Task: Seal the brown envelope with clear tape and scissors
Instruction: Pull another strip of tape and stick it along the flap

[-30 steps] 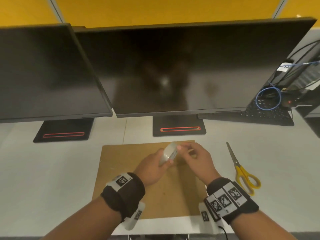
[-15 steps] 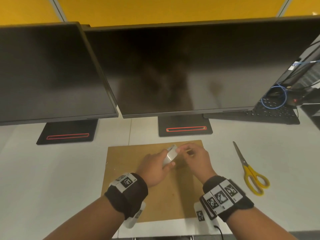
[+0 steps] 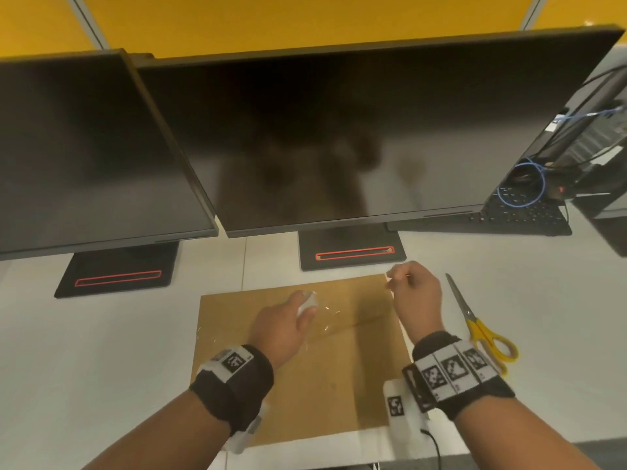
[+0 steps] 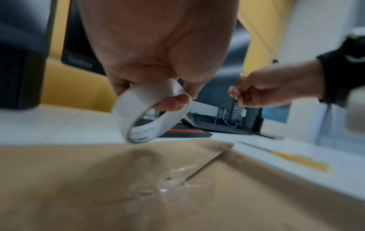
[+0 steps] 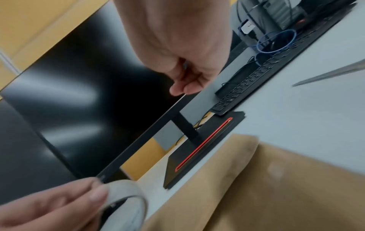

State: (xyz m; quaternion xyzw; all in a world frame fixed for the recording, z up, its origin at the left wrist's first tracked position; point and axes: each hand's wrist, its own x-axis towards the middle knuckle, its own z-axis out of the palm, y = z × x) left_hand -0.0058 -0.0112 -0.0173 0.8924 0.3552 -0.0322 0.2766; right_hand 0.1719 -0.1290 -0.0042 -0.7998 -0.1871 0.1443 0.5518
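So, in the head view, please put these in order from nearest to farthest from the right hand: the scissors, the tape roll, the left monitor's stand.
From the right hand:
1. Scissors, lying just to its right on the desk.
2. Tape roll, to its left, held in the left hand over the envelope.
3. Left monitor's stand, far left.

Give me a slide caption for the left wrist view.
Left hand holds tape roll above brown envelope.

Both bare forearms wear black wristbands (image 3: 234, 385) carrying white square-coded marker tags (image 3: 451, 368), the right one trailing a black cable (image 3: 432, 442).
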